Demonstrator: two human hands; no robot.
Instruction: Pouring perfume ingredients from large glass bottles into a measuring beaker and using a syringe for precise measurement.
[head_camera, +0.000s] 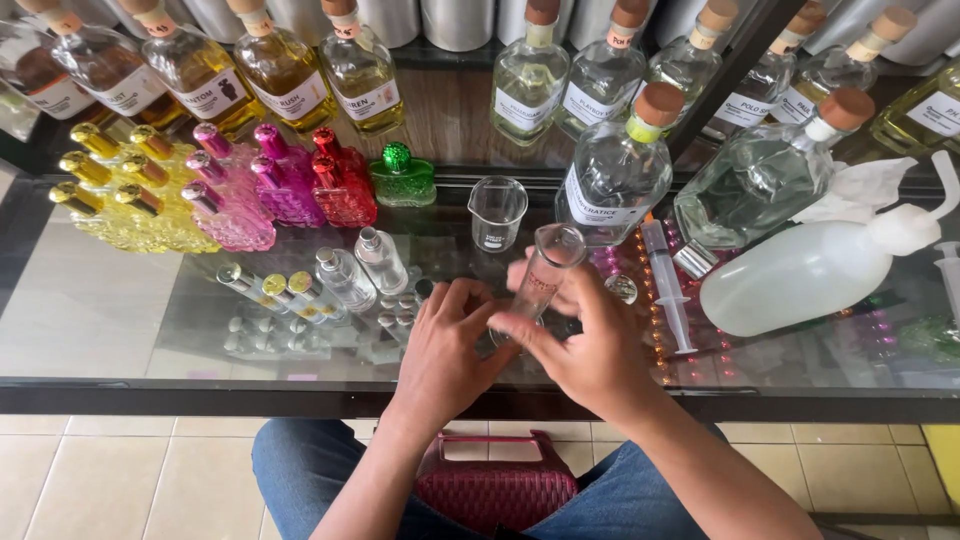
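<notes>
My right hand (585, 345) grips a small clear glass measuring cylinder (545, 272), tilted over the glass counter (120, 310). My left hand (445, 345) touches the cylinder's base from the left, fingers curled against it. A small empty glass beaker (497, 210) stands just behind the hands. A round clear bottle with a cork stopper (618, 170) stands behind the cylinder. A plastic syringe (668, 285) lies on the glass to the right of my right hand.
Yellow (130, 190), pink (245, 190), red (340, 180) and green (402, 178) small perfume bottles stand at left. Small clear spray bottles (345, 275) lie near my left hand. A white squeeze bottle (810, 275) lies at right. Corked bottles line the back.
</notes>
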